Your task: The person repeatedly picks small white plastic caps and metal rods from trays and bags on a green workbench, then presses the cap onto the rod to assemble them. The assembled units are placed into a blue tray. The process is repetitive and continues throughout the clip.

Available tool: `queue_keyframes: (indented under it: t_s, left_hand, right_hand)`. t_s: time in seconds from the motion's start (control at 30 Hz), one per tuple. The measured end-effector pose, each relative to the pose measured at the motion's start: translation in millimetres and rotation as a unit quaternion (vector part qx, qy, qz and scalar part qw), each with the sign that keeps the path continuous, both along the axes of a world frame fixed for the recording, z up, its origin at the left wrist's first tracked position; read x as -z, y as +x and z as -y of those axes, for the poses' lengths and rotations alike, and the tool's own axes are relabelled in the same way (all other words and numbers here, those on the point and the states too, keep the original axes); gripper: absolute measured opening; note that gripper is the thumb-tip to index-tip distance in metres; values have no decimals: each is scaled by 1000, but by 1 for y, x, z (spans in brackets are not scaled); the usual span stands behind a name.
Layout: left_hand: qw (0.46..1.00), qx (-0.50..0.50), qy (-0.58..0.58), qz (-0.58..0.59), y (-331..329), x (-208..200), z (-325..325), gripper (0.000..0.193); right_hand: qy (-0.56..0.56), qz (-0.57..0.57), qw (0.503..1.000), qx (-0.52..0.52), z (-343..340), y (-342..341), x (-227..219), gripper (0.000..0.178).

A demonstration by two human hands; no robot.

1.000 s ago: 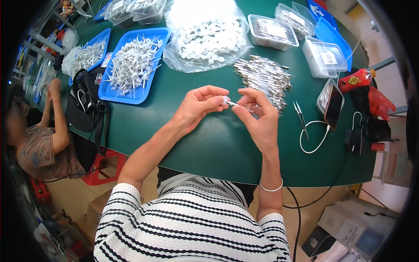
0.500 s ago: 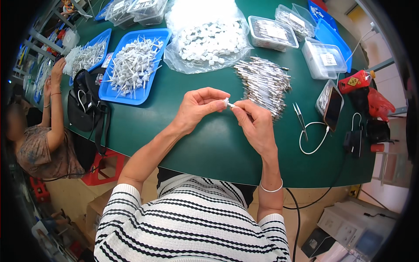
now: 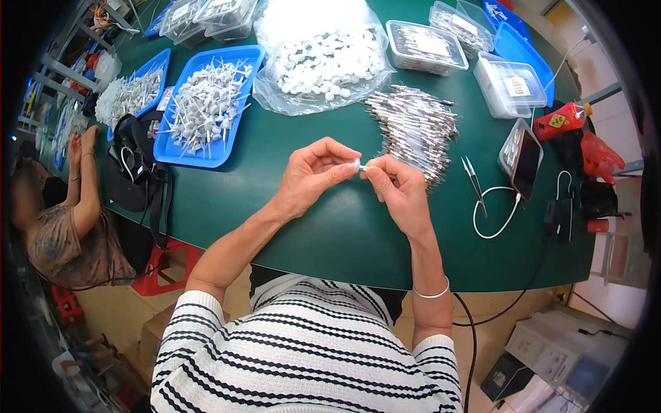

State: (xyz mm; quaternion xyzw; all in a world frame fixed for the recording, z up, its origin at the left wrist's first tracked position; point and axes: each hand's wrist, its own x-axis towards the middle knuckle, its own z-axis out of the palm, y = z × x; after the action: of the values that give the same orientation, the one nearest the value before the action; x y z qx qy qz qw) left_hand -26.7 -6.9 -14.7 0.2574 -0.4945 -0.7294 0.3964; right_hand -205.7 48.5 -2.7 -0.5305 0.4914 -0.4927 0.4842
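Observation:
Above the green table, my left hand [image 3: 310, 172] pinches a small white plastic cap [image 3: 356, 164] between thumb and forefinger. My right hand [image 3: 399, 186] grips a thin metal-and-white rod [image 3: 365, 167], whose end meets the cap; most of the rod is hidden by the fingers. Just beyond my right hand lies a heap of similar slender rods [image 3: 413, 131]. A clear plastic bag [image 3: 275, 100] with many white round caps [image 3: 330, 65] lies beyond both hands. To the left, a blue tray [image 3: 160, 148] is piled with white caps on stems [image 3: 206, 107].
Tweezers [image 3: 474, 184] and a phone [image 3: 527, 165] with a white cable lie on the right, near clear boxes [image 3: 506, 86] and a red bottle [image 3: 561, 122]. A black bag [image 3: 131, 165] sits at the left table edge, by a co-worker [image 3: 76, 234].
Both hands keep their pinch on the cap and the rod, with only a slight shift. The view has moved a little. The co-worker's hands have come lower.

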Motion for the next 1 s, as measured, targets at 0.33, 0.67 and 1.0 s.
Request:
queue_keyframes:
  t_s: [0.33,0.67,1.0]
  left_hand:
    - [999,-24,-45,6,1,-3,-3,19]
    - [980,-54,-192,21,1,-3,-8,18]
    - [961,-71,-262,52,1,-1,-7,17]
  right_hand:
    - [-51,3,997,51,-1,17,14,20]
    - [2,189,981,-44,2,6,12,17]
    - [40,295,954,-42,1,16,20,17]
